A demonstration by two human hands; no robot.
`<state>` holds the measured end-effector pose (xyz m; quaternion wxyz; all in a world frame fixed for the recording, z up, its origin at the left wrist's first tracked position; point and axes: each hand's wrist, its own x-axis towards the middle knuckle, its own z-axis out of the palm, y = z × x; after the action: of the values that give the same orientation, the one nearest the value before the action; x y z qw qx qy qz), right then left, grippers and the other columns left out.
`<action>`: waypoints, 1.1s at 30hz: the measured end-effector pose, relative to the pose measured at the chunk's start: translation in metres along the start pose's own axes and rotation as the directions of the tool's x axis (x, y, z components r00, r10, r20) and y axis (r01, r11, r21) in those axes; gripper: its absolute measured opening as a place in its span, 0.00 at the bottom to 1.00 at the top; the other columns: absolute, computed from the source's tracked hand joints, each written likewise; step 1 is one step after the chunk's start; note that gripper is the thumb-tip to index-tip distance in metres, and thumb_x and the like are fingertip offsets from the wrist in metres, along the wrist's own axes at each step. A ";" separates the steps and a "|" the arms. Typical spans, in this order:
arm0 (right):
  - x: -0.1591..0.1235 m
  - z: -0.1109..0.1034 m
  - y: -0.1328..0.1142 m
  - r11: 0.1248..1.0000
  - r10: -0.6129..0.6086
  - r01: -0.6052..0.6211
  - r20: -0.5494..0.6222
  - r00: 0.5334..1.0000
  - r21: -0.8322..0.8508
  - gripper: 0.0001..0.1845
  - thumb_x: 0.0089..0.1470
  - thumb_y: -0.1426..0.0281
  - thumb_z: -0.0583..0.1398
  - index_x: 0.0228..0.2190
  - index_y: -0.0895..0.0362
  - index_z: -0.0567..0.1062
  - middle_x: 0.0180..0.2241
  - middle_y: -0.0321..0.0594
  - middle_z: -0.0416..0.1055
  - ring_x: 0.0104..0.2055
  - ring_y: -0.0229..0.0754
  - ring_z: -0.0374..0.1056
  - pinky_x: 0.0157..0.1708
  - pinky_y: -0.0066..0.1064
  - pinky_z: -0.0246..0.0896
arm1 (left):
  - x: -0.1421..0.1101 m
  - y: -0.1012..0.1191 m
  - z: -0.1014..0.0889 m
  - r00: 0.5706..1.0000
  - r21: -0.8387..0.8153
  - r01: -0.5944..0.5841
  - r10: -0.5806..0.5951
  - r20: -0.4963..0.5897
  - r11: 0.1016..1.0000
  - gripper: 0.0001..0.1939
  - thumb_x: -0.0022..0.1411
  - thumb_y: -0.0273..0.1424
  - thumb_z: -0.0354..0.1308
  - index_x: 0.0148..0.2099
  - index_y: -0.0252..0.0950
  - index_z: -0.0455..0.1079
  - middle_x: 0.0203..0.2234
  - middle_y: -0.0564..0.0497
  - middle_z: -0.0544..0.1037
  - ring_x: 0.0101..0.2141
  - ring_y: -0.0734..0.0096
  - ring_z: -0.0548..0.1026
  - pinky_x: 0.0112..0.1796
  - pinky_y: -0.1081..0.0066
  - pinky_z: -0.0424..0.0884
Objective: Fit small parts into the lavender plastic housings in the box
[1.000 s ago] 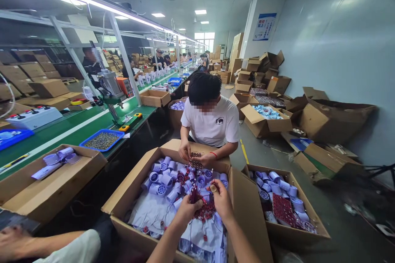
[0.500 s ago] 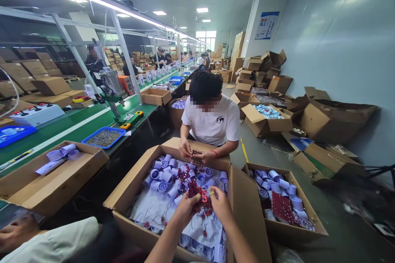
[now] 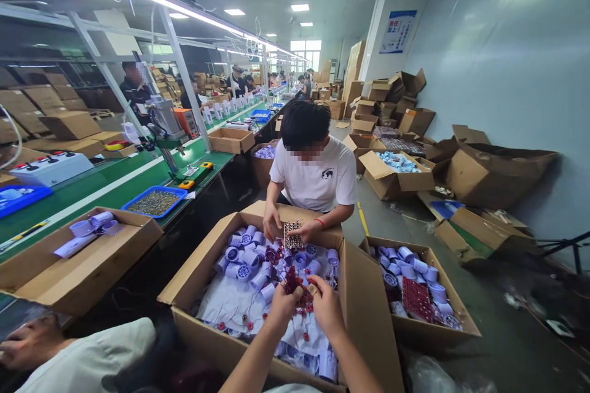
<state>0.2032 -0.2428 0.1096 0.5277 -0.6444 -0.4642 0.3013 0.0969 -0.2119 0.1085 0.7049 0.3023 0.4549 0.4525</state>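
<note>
My left hand (image 3: pixel 283 308) is closed around a bunch of small red circuit boards (image 3: pixel 291 280), held above a large open carton (image 3: pixel 207 334). My right hand (image 3: pixel 326 306) comes in beside it, thumb and fingers pinched at the edge of the same bunch. Whatever lies between those right fingertips is too small to make out. Below both hands, loose red round boards with thin wires (image 3: pixel 249 325) are strewn over a white sheet (image 3: pixel 216 301). Lilac plastic cups (image 3: pixel 244 271) fill the far part of the carton.
Opposite me, a co-worker in a white shirt (image 3: pixel 311 181) holds a board panel (image 3: pixel 293 235) over the carton's far edge. A second carton (image 3: pixel 436 331) with lilac cups and a red panel (image 3: pixel 418 301) stands right. Another person's hand (image 3: pixel 34 341) shows lower left, below a shallow box (image 3: pixel 87 273).
My two hands have come closer together at the red boards. The co-worker's panel is now turned to show its lighter face, and their other hand has dropped away from it.
</note>
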 end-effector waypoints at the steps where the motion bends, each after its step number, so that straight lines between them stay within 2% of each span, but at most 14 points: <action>1: -0.001 -0.001 -0.002 1.000 -0.011 0.011 0.006 1.000 -0.017 0.15 0.48 0.67 0.54 0.31 0.55 0.79 0.33 0.45 0.80 0.34 0.49 0.74 0.35 0.35 0.67 | 0.000 0.000 0.001 1.000 0.007 0.000 0.000 0.011 1.000 0.16 0.34 0.29 0.68 0.29 0.34 0.67 0.14 0.60 0.68 0.16 0.78 0.65 0.20 0.76 0.61; 6: -0.005 -0.002 -0.006 0.991 -0.051 0.052 0.016 0.999 -0.127 0.20 0.47 0.73 0.50 0.34 0.55 0.80 0.31 0.43 0.80 0.32 0.47 0.75 0.33 0.32 0.67 | -0.001 -0.002 0.003 0.999 0.032 -0.006 0.005 0.048 0.999 0.15 0.35 0.29 0.67 0.27 0.35 0.65 0.12 0.61 0.66 0.13 0.80 0.62 0.18 0.77 0.59; 11: -0.007 -0.003 -0.004 0.968 -0.101 0.109 0.048 0.994 -0.228 0.24 0.45 0.79 0.48 0.35 0.54 0.80 0.34 0.42 0.80 0.37 0.46 0.75 0.38 0.33 0.67 | -0.002 -0.004 0.003 0.998 0.048 0.005 -0.008 0.070 0.999 0.16 0.35 0.31 0.67 0.25 0.35 0.63 0.11 0.61 0.65 0.12 0.81 0.60 0.16 0.77 0.56; 14: -0.006 -0.001 0.001 0.963 -0.148 0.144 -0.002 0.989 -0.228 0.22 0.48 0.77 0.49 0.37 0.54 0.80 0.37 0.44 0.79 0.39 0.46 0.74 0.42 0.36 0.67 | -0.003 -0.004 0.003 0.997 0.053 0.008 -0.012 0.075 0.999 0.15 0.37 0.30 0.67 0.27 0.35 0.65 0.12 0.61 0.65 0.13 0.82 0.60 0.17 0.77 0.58; 19: -0.002 0.003 0.013 0.969 -0.191 0.159 -0.169 0.967 -0.187 0.17 0.51 0.67 0.54 0.40 0.54 0.79 0.49 0.49 0.71 0.52 0.51 0.66 0.52 0.45 0.60 | -0.003 -0.004 0.005 0.990 0.079 0.062 -0.071 0.118 0.995 0.16 0.38 0.31 0.68 0.31 0.33 0.68 0.12 0.60 0.65 0.13 0.80 0.61 0.16 0.76 0.57; 22: 0.000 0.002 0.019 0.983 -0.151 0.126 -0.208 0.966 -0.131 0.18 0.50 0.66 0.55 0.40 0.55 0.78 0.49 0.50 0.71 0.52 0.51 0.65 0.53 0.46 0.59 | 0.000 -0.005 0.005 0.989 0.084 0.083 -0.093 0.118 0.993 0.18 0.39 0.32 0.69 0.33 0.33 0.68 0.12 0.60 0.64 0.13 0.80 0.61 0.16 0.77 0.57; 27: 0.002 -0.004 0.020 0.997 -0.053 0.062 -0.157 0.986 0.052 0.16 0.49 0.63 0.56 0.36 0.56 0.79 0.43 0.49 0.75 0.48 0.51 0.68 0.51 0.45 0.60 | 0.003 -0.002 0.004 0.987 0.098 0.091 -0.103 0.127 0.991 0.20 0.39 0.32 0.69 0.35 0.34 0.67 0.15 0.60 0.67 0.15 0.81 0.63 0.19 0.77 0.60; 30: 0.005 -0.004 0.018 0.993 -0.016 0.031 -0.128 0.992 0.117 0.18 0.49 0.59 0.57 0.35 0.56 0.79 0.42 0.50 0.75 0.48 0.52 0.68 0.51 0.45 0.59 | -0.001 0.004 0.006 0.967 0.142 0.105 -0.134 0.215 0.984 0.19 0.39 0.31 0.70 0.34 0.33 0.68 0.16 0.60 0.67 0.16 0.82 0.63 0.20 0.77 0.61; 33: 0.010 -0.002 0.016 0.983 -0.003 0.014 -0.057 0.998 0.181 0.20 0.47 0.55 0.59 0.35 0.57 0.79 0.40 0.48 0.76 0.45 0.51 0.70 0.50 0.44 0.61 | -0.007 0.010 0.007 0.929 0.215 0.148 -0.211 0.305 0.965 0.17 0.37 0.29 0.71 0.30 0.31 0.68 0.16 0.58 0.68 0.17 0.81 0.65 0.21 0.76 0.64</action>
<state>0.2133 -0.2343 0.0958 0.5983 -0.6001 -0.4224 0.3216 0.0982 -0.2146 0.1226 0.7770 0.3950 0.3990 0.2847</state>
